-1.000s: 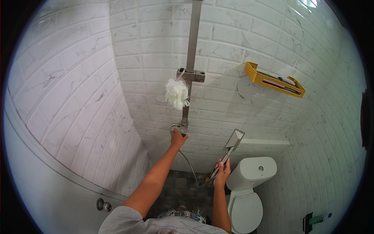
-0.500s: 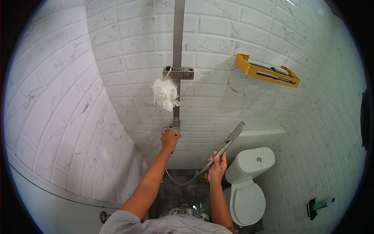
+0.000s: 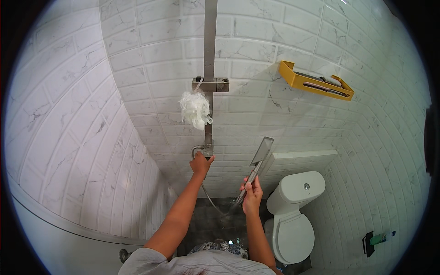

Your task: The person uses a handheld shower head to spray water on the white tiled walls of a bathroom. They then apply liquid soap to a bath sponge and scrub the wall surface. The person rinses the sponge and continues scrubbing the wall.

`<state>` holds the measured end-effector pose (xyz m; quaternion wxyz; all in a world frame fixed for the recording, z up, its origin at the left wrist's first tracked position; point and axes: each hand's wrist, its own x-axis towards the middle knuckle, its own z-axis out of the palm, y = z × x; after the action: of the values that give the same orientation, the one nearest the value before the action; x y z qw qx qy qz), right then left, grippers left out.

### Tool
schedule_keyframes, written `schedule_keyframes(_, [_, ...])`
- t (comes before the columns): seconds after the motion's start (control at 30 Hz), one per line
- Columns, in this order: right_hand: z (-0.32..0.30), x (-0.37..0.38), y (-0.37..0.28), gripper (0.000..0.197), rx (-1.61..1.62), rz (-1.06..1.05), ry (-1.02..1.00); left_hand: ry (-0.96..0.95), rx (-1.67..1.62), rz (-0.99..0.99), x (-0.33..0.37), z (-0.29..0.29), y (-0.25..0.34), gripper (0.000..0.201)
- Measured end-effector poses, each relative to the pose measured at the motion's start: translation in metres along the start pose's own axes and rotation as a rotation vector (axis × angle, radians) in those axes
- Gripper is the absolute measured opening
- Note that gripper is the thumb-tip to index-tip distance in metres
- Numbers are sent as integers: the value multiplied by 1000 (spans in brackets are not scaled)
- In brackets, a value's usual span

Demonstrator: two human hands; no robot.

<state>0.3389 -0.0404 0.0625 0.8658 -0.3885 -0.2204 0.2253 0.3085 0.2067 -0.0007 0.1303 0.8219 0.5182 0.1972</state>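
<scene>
My right hand (image 3: 252, 198) is closed around the handle of a flat, rectangular grey hand shower (image 3: 263, 151), held at a slant with its head up and away from me. From the handle's lower end a thin shower hose (image 3: 211, 201) loops down and back up toward the wall bar. At the foot of that bar, the fingers of my left hand (image 3: 200, 165) are wrapped over the metal shower mixer (image 3: 208, 149) and hide most of it. A white mesh bath puff (image 3: 196, 111) hangs above, by a cord from the bar's bracket (image 3: 211, 85).
The metal shower bar (image 3: 210, 41) runs up the tiled wall. To the right are a yellow wall shelf (image 3: 318, 86), a white toilet (image 3: 293, 238) with its lid down, and a black holder (image 3: 368, 244) with a green item. A curved pale panel (image 3: 68, 243) borders the lower left.
My right hand has shifted slightly left, and the hand shower has turned more upright, its head now farther left and showing more of its broad side. My left hand stays on the mixer.
</scene>
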Motion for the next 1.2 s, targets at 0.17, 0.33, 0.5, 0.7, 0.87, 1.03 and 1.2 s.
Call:
schedule_keyframes(0.17, [4,10,-2,42,-26,61,-88,66,-36,38,-1,7,-5,63])
schedule_keyframes(0.33, [28,26,-2,41,-110,68,-214,-27,-406,62,-6,27,-26,59])
schedule_keyframes(0.5, [70,32,7,42,-135,93,-305,97,-629,190,-25,55,-78,55])
schedule_keyframes(0.7, [120,27,23,44,-85,118,-430,201,-479,71,-48,24,-136,58])
schedule_keyframes(0.87, [149,14,35,46,22,156,-507,257,-346,-137,-76,-30,-173,63])
schedule_keyframes(1.03, [167,-7,43,51,109,234,-686,346,-389,-258,-129,-58,-219,68])
schedule_keyframes(1.2, [166,-29,60,51,142,342,-812,374,-452,-406,-193,-64,-254,72])
